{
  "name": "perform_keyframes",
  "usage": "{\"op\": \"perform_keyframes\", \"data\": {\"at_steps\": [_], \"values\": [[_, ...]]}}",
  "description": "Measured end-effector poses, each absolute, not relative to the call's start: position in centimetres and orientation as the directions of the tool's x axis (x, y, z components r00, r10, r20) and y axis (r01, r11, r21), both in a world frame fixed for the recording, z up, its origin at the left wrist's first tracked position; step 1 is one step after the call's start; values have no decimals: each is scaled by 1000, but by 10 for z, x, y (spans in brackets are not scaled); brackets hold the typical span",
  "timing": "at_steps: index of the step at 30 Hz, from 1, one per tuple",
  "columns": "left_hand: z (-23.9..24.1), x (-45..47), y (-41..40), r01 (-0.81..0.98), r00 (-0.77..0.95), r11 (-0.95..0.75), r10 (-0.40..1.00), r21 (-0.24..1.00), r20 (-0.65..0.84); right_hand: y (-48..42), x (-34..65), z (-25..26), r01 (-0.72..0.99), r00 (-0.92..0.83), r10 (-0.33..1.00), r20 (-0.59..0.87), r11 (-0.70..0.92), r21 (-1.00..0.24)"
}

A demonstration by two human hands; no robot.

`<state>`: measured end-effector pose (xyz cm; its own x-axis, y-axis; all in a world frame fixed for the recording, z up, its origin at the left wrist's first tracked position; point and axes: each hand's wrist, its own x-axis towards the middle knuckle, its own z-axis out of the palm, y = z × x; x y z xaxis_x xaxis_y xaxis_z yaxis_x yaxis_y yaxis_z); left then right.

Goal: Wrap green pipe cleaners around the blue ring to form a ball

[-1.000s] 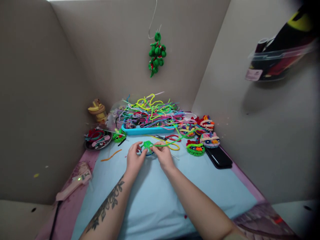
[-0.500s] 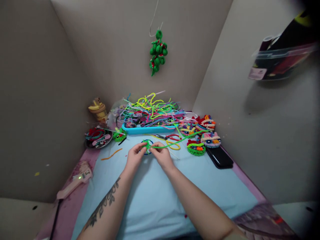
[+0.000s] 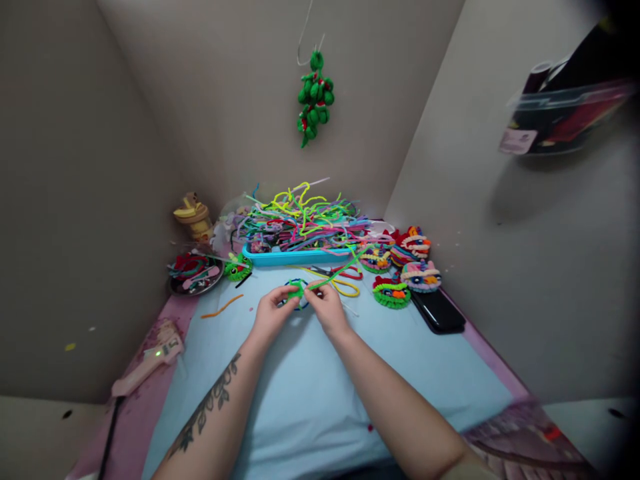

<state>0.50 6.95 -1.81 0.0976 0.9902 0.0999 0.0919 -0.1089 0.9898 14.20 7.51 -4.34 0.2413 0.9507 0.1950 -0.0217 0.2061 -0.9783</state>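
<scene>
Both my hands meet over the light blue mat point(image 3: 310, 393). My left hand point(image 3: 270, 313) pinches a small blue ring wrapped in green pipe cleaner point(image 3: 297, 291). My right hand point(image 3: 326, 308) is closed on the long green pipe cleaner point(image 3: 343, 271), whose free end trails up and to the right toward the tray. Behind my hands lie red-handled scissors point(image 3: 345, 272) and a yellow loop point(image 3: 345, 287).
A blue tray point(image 3: 295, 256) heaped with coloured pipe cleaners stands at the back. Finished fuzzy faces point(image 3: 400, 270) and a black phone point(image 3: 437, 310) lie right. A pink glue gun point(image 3: 150, 363), a metal dish point(image 3: 195, 275) and an orange stem point(image 3: 223, 307) lie left. A green ornament point(image 3: 314, 97) hangs above.
The free end of the green pipe cleaner has swung upward and toward the tray. The wrapped ring turned from flat-on to edge-on between my fingers. My hands stayed in place.
</scene>
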Motion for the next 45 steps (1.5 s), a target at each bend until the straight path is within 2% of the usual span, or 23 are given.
{"op": "perform_keyframes", "data": {"at_steps": [8, 17, 20, 22, 24, 26, 28, 31, 33, 37, 40, 42, 45], "values": [[-9, 7, 66, 171, 98, -159, 985, 972, 144, 78, 144, -46, -83, 224, 964, 146, 168, -982], [-17, 3, 71, 50, 66, -81, 995, 995, 77, 79, 150, -37, -48, 231, 960, 157, 172, -984], [-15, -2, 75, 17, -2, -34, 999, 999, 34, 82, 170, -30, 81, 281, 934, 219, 205, -975], [-10, -7, 77, -5, -22, 0, 1000, 1000, 0, 85, 188, -26, 228, 403, 857, 321, 246, -942], [-5, -13, 78, -36, 2, 31, 1000, 999, -31, 89, 203, -26, 405, 453, 775, 441, 262, -876], [-1, -18, 77, -76, 73, 70, 995, 995, -65, 92, 214, -28, 547, 396, 756, 521, 262, -795], [1, -23, 76, -113, 152, 114, 984, 987, -96, 96, 218, -32, 634, 305, 784, 541, 257, -730], [1, -30, 76, -158, 232, 159, 965, 974, -120, 100, 217, -39, 686, 208, 829, 519, 255, -682], [0, -35, 77, -195, 245, 168, 962, 966, -118, 101, 216, -42, 694, 202, 827, 525, 257, -672], [-1, -44, 82, -256, 175, 143, 979, 956, -100, 102, 218, -41, 687, 290, 758, 584, 260, -678], [-1, -45, 85, -164, 139, 88, 988, 983, -66, 96, 215, -34, 592, 310, 761, 570, 315, -742], [0, -41, 84, -83, 138, 59, 989, 995, -48, 91, 207, -28, 445, 296, 807, 512, 358, -821], [0, -34, 81, -44, 161, 67, 985, 997, -59, 84, 191, -22, 88, 254, 908, 334, 323, -942]]}}
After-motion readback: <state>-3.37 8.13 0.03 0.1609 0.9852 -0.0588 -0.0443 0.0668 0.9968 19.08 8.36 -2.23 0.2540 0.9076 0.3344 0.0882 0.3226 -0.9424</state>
